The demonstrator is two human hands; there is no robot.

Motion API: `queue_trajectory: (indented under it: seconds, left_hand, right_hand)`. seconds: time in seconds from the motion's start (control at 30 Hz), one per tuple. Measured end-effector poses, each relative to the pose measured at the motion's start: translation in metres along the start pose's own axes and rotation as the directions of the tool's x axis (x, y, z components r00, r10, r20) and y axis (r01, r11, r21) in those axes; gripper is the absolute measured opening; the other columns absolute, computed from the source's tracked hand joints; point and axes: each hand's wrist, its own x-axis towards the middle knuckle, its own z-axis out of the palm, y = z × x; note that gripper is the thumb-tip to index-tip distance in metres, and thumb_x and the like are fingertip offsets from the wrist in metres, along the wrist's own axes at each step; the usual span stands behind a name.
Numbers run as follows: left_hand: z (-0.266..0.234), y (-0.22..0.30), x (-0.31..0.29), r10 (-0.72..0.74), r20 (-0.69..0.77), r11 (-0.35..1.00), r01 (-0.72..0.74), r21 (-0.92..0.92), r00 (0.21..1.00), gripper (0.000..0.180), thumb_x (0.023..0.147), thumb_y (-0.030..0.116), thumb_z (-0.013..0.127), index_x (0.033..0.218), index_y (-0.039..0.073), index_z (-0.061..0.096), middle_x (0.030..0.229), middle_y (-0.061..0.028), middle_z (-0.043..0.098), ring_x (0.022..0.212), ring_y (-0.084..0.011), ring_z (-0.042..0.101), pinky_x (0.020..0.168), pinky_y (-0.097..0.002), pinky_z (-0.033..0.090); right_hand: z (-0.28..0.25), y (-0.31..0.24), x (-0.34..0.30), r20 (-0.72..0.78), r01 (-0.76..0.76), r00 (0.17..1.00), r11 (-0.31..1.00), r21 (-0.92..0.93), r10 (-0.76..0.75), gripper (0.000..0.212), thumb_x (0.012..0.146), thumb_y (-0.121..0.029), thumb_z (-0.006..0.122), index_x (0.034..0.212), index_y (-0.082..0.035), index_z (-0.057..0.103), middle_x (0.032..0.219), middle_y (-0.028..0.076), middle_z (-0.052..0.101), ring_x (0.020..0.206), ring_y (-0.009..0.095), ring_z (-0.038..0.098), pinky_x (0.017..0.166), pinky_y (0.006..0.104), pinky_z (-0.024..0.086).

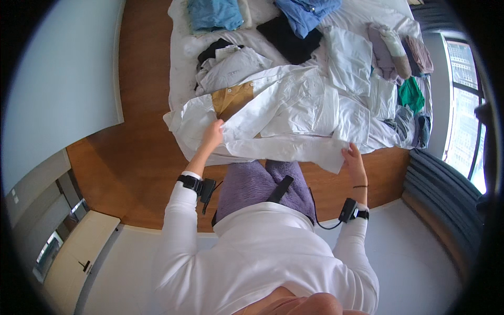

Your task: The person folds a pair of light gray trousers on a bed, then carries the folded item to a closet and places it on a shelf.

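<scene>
A white garment, long and with sleeves like a shirt or coat (299, 113), lies spread along the near edge of the bed. Tan cloth with small buttons (233, 98) shows through an opening at its left. My left hand (212, 132) pinches the white edge just below that tan cloth. Out to the right, my right hand (353, 155) holds a corner of the white garment, which hangs a little past the bed's edge. The fingertips of both hands are partly hidden by cloth.
Beyond the garment lie a crumpled light grey garment (233, 68), a folded black cloth (290, 39), a blue shirt (308, 13) and folded blue cloth (214, 14). Folded white clothes (350, 58), rolled clothes (394, 52) and a green cloth (411, 94) fill the right side. Grey-blue curtains (446, 194) hang beside the window.
</scene>
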Motion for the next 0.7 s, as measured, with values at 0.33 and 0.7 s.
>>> queue_trajectory:
  seconds: [0.33, 0.7]
  left_hand:
    - [-0.028, 0.005, -0.015, 0.19, 0.023, 0.981, -0.188, -0.049, 0.982, 0.041, 0.082, 0.014, 0.064, 0.121, 0.008, 0.055, 0.115, -0.0173, 0.056, 0.108, -0.0324, 0.055, 0.088, -0.038, 0.044]
    - [-0.009, -0.006, -0.021, 0.097, -0.049, 0.994, -0.094, 0.051, 0.994, 0.016, 0.085, 0.016, 0.058, 0.087, 0.0, 0.057, 0.087, -0.0206, 0.058, 0.083, -0.0422, 0.055, 0.07, -0.0478, 0.043]
  right_hand:
    - [0.055, -0.07, 0.153, 0.092, 0.22, 0.967, 0.962, 0.16, -0.237, 0.036, 0.092, -0.021, 0.059, 0.123, -0.003, 0.052, 0.1, 0.012, 0.061, 0.092, 0.015, 0.059, 0.077, 0.028, 0.049]
    - [0.116, -0.037, 0.209, 0.112, 0.273, 0.961, 0.925, -0.265, -0.252, 0.056, 0.079, -0.025, 0.073, 0.127, -0.006, 0.051, 0.118, 0.009, 0.059, 0.105, 0.022, 0.058, 0.086, 0.0349, 0.047]
